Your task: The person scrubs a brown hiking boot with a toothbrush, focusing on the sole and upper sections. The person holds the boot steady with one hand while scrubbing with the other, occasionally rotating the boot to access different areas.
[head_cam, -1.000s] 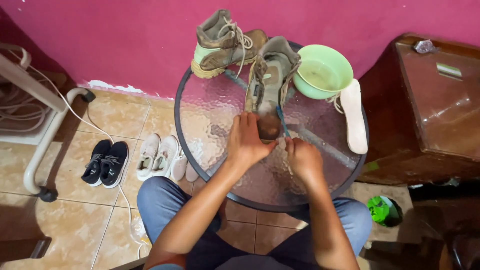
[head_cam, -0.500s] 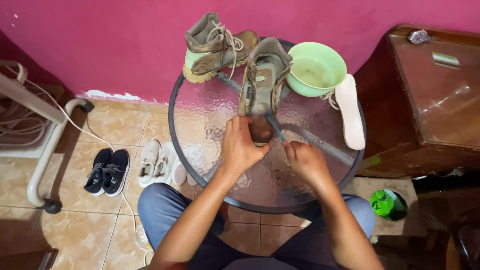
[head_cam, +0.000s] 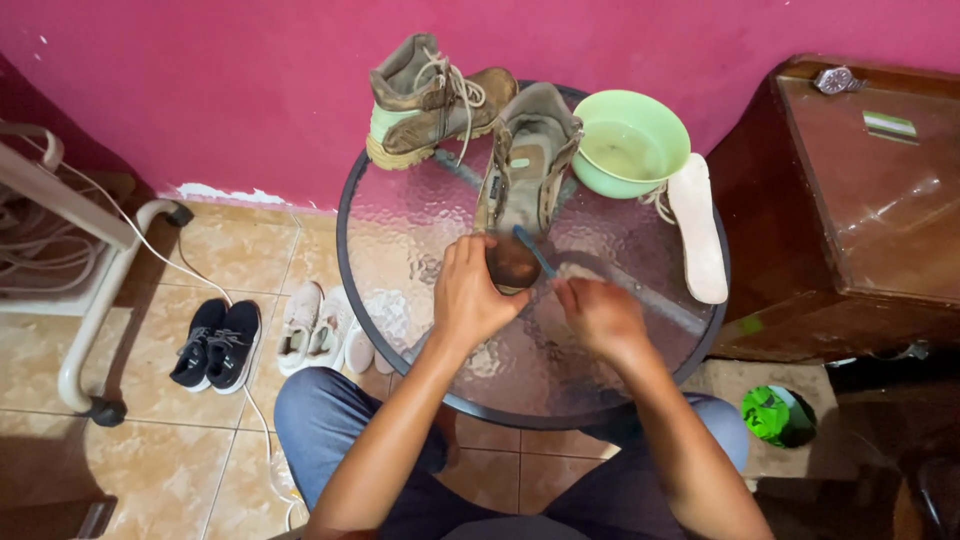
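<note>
i'm looking straight down on the round glass table (head_cam: 420, 330), and the left hand (head_cam: 475, 295) is wrapped around the toe of the boot (head_cam: 525, 190) that lies flat with its opening facing up, toe toward me, so the toe sits right inside that grip while the rest of the boot runs away toward the wall. the right hand (head_cam: 600, 318) is just beside the toe, fingers curled on a blue brush (head_cam: 532, 250) whose handle angles up against the boot. i count two boots: this one and a second boot (head_cam: 432, 100) on its side at the table's far edge. one green bowl (head_cam: 632, 145), one pale insole (head_cam: 698, 228), two pairs of shoes on the tiled floor. the held boot looks worn, tan and grey, dusty, laces loose, its toe darker.
</note>
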